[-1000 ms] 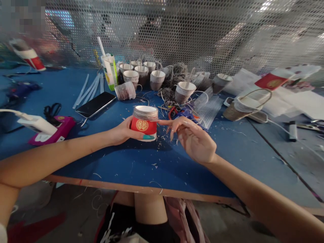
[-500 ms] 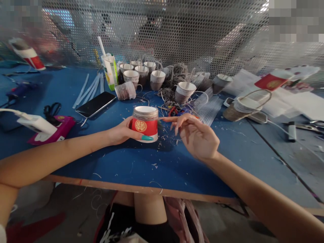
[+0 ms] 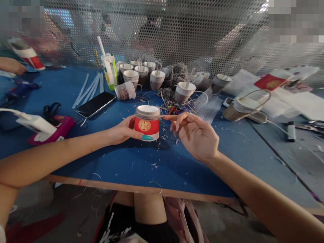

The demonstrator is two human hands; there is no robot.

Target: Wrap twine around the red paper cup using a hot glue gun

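My left hand [image 3: 123, 131] grips a red paper cup [image 3: 146, 124] turned upside down, its upper part wound with brownish twine and a gold emblem on its side. It sits just above the blue table [image 3: 126, 162]. My right hand [image 3: 194, 135] is beside the cup on the right, fingertips pinched on a thin strand of twine [image 3: 162, 117] that runs to the cup's wrapped band.
Behind stand several twine-wrapped cups [image 3: 141, 75], a twine tangle [image 3: 174, 76], a drink carton [image 3: 109, 71], a phone [image 3: 95, 104], glue sticks [image 3: 87, 89], scissors [image 3: 52, 110], a pink box [image 3: 57, 130] and a basket [image 3: 246, 104]. Another person's hand [image 3: 11, 65] is far left. Mesh panel behind.
The cup has shifted slightly right and turned a little in my left hand. My right hand has lifted and pulled the strand against the cup. Another person's hand has appeared far left.
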